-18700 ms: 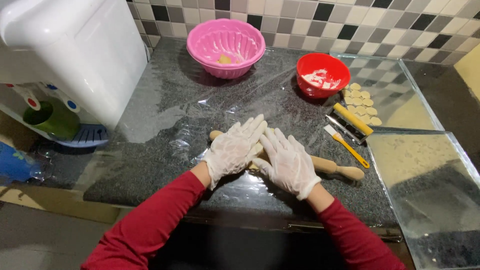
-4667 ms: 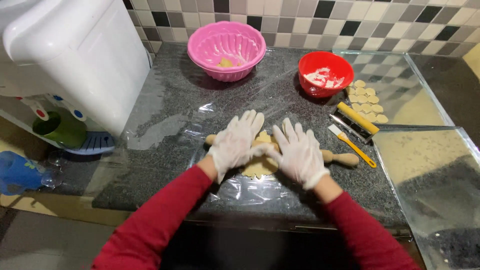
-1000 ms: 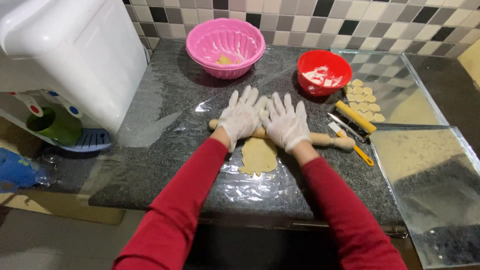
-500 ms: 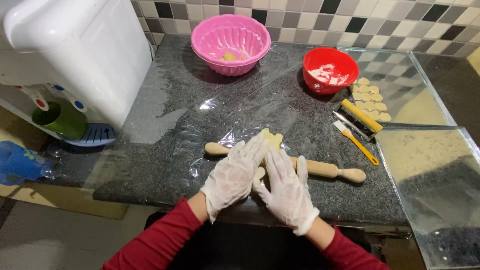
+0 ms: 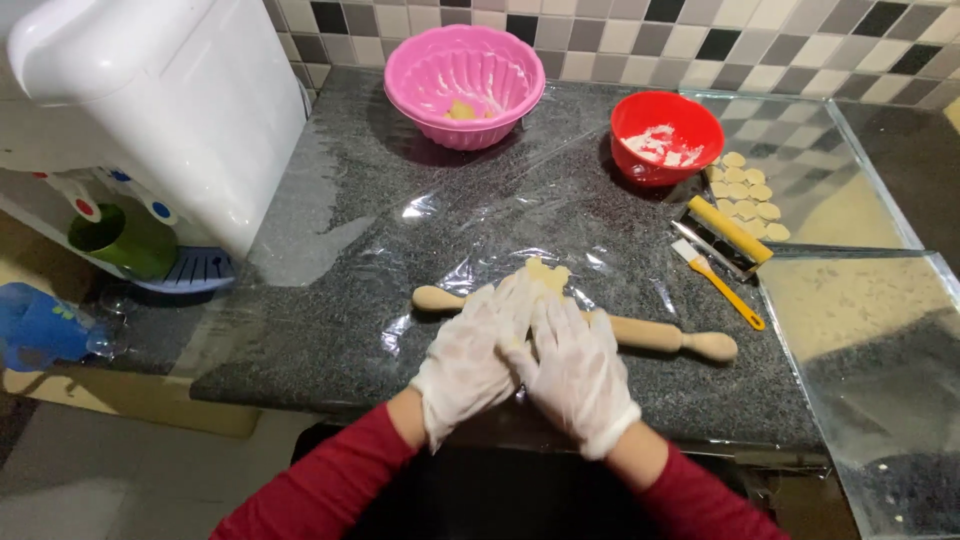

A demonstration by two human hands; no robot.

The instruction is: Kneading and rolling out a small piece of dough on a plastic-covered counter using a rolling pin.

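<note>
A wooden rolling pin [image 5: 640, 332] lies across a granite counter [image 5: 330, 300] under two gloved hands, a sliver of flattened dough [image 5: 545, 274] peeking out just beyond the fingertips. The left hand [image 5: 470, 360] and right hand [image 5: 580, 375] rest flat and open, side by side and touching, palms pressed on the pin's middle rather than gripped around it; the pin's knobbed ends stick out to either side. Clear plastic film [image 5: 440, 210] covers the stone beneath the dough. Good rolling here likely calls for even weight through both palms and fingers kept straight, so the sheet stays uniform and the film does not bunch. Farther ahead of the hands sit a pink bowl [image 5: 465, 85] and, to the right, a red bowl [image 5: 665, 135] dusted with flour. Right of the hands lie a yellow-handled cutter [image 5: 728, 232], a small yellow-handled tool [image 5: 722, 285] and cut dough rounds [image 5: 745, 195].
</note>
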